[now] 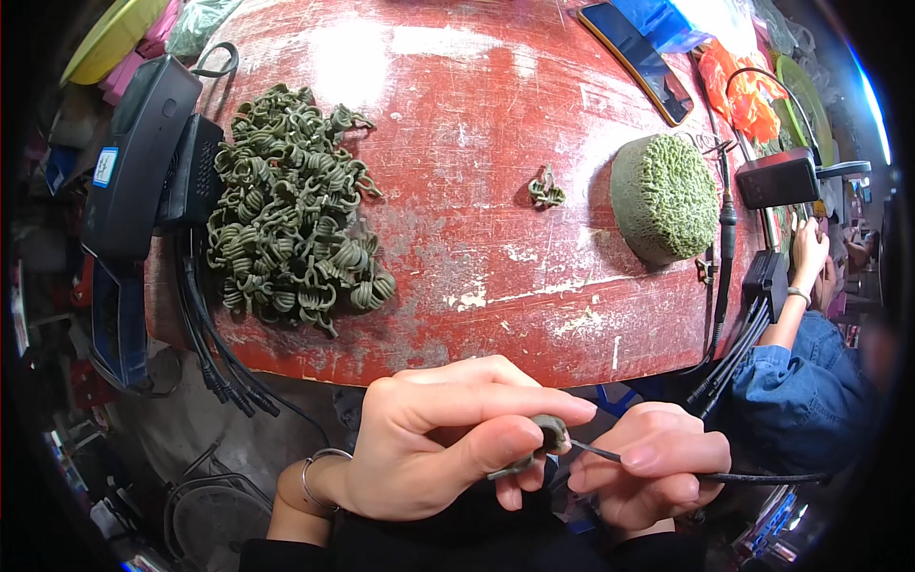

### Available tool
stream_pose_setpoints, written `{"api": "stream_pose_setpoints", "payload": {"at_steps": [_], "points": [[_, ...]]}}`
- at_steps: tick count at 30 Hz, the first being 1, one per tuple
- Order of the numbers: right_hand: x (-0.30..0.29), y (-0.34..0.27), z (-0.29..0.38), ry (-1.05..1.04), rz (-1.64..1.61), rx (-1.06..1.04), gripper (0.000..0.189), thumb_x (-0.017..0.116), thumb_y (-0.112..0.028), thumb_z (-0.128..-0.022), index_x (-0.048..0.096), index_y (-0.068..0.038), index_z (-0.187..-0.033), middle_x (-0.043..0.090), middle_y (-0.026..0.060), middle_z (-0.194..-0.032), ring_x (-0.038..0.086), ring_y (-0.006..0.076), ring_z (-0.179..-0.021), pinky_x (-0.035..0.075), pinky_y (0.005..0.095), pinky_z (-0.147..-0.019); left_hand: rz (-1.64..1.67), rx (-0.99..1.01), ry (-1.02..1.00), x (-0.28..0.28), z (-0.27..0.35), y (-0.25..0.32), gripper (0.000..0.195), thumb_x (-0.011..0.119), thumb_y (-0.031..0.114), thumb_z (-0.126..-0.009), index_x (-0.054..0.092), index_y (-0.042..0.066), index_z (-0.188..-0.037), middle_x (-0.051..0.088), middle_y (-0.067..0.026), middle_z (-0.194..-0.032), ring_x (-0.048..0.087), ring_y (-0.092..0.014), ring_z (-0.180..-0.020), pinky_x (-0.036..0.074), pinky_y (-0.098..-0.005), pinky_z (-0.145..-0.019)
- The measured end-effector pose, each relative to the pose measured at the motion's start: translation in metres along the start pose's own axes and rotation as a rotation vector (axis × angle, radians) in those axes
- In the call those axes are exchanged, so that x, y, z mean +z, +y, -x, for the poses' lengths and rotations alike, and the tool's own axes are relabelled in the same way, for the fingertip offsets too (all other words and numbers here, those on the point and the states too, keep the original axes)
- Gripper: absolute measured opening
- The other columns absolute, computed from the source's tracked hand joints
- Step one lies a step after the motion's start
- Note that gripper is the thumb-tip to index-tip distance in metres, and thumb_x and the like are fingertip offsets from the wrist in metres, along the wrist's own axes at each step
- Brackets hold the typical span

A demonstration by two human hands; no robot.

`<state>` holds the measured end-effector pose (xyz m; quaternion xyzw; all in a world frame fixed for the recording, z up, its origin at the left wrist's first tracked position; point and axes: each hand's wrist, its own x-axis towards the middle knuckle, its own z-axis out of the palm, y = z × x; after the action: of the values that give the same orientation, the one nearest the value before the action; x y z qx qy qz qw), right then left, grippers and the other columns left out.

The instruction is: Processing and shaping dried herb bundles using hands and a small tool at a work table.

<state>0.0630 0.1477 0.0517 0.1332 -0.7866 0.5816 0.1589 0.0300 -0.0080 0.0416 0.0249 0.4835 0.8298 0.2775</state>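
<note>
In front of the table edge, my left hand (443, 436) pinches a small dark green ribbed piece (550, 432) between thumb and fingers. My right hand (647, 465) grips a slim dark tool (758, 478), its thin tip reaching the piece. Much of the piece is hidden behind my fingers, and its material is hard to tell. On the table to the left lies a heap of similar curled, ribbed green pieces (286, 207). A few more loose pieces (547, 190) lie beside a round green block (668, 200) with a rough, pitted top.
The worn red table (457, 214) has a smartphone (636, 64) at its back right. Black devices (139, 157) and cables (207, 343) line its left side. More cables (736, 365) hang at the right. Beyond them is another person's hand (808, 247). A fan (221, 518) stands below left.
</note>
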Motion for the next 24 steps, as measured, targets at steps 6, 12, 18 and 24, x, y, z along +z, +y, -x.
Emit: {"api": "stream_pose_setpoints", "payload": {"at_steps": [6,12,18,24], "points": [[0.0023,0.0054,0.0006,0.033,-0.107,-0.087,0.03,0.037,-0.033,-0.092,0.04,-0.004,-0.084,0.054,0.0042,-0.046,0.054,0.0113,-0.039,0.04,0.0175,-0.037,0.009,0.015,-0.003,0.0,0.001,-0.0027,0.049,0.051,0.039,-0.085,0.062,-0.009,-0.09,0.057,-0.0143,-0.075,0.058,-0.015,-0.055,0.047,-0.0203,-0.038],[0.0013,0.0062,-0.0011,-0.011,-0.038,-0.127,0.03,0.038,-0.033,-0.092,0.041,-0.003,-0.085,0.055,0.0035,-0.047,0.053,0.0111,-0.04,0.041,0.0182,-0.037,-0.046,0.063,0.003,-0.0012,0.0008,-0.0035,0.046,0.052,0.036,-0.085,0.063,-0.008,-0.089,0.057,-0.0142,-0.074,0.058,-0.014,-0.055,0.046,-0.0202,-0.038],[-0.0003,0.009,0.0002,-0.027,-0.032,-0.175,0.03,0.04,-0.031,-0.091,0.042,-0.002,-0.086,0.055,0.0039,-0.05,0.053,0.0108,-0.041,0.041,0.0184,-0.038,-0.064,0.046,0.052,-0.0006,0.0025,-0.0036,0.045,0.055,0.036,-0.084,0.063,-0.008,-0.088,0.057,-0.0136,-0.073,0.058,-0.014,-0.055,0.045,-0.0202,-0.038],[0.0006,0.0081,-0.003,-0.076,0.007,-0.216,0.031,0.04,-0.032,-0.091,0.043,-0.002,-0.084,0.055,0.0035,-0.052,0.053,0.011,-0.041,0.041,0.0185,-0.038,-0.079,0.044,0.06,-0.0007,0.0031,-0.0029,0.045,0.056,0.037,-0.083,0.064,-0.007,-0.088,0.057,-0.0131,-0.074,0.058,-0.013,-0.055,0.045,-0.0198,-0.039]]}}
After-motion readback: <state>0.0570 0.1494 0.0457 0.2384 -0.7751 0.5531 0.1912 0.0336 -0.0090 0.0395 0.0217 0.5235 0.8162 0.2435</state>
